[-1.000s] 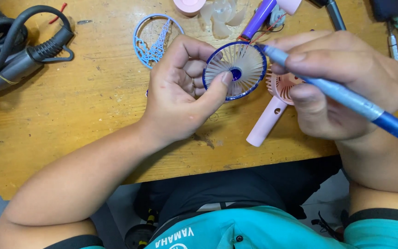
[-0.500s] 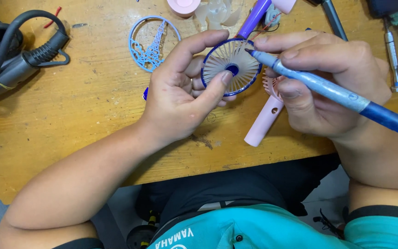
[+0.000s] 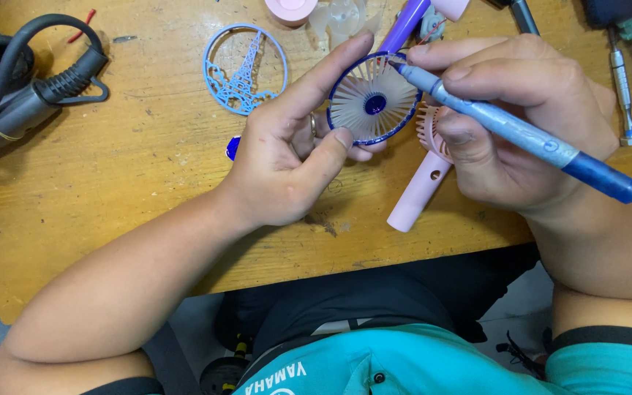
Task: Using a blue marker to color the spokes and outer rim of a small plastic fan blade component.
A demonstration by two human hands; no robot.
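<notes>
A round, white-ribbed plastic fan grille with a dark blue rim and blue centre hub (image 3: 371, 101) is held up just above the far part of the worn wooden tabletop (image 3: 111, 197), near the middle of the view. The left hand (image 3: 294, 157) grips it by the edge, forefinger stretched along its top rim and thumb pressed against its lower rim, the other fingers curled behind it. The right hand (image 3: 521, 124) is closed around a blue marker pen with a darker blue cap end (image 3: 521, 135), held like a writing tool, its tip touching the grille's upper right rim. Just beneath the right hand lies a small pale pink handheld fan body (image 3: 422, 186), its handle pointing toward the table's near edge and its head partly hidden by the fingers. To the left of the grille a flat light-blue round grille with a tower-shaped cut-out (image 3: 244, 69) lies on the wood. Further left, a black tool with a thick black cable (image 3: 23, 88) rests near the corner. A slim metal screwdriver (image 3: 621, 84) lies at the right edge.
</notes>
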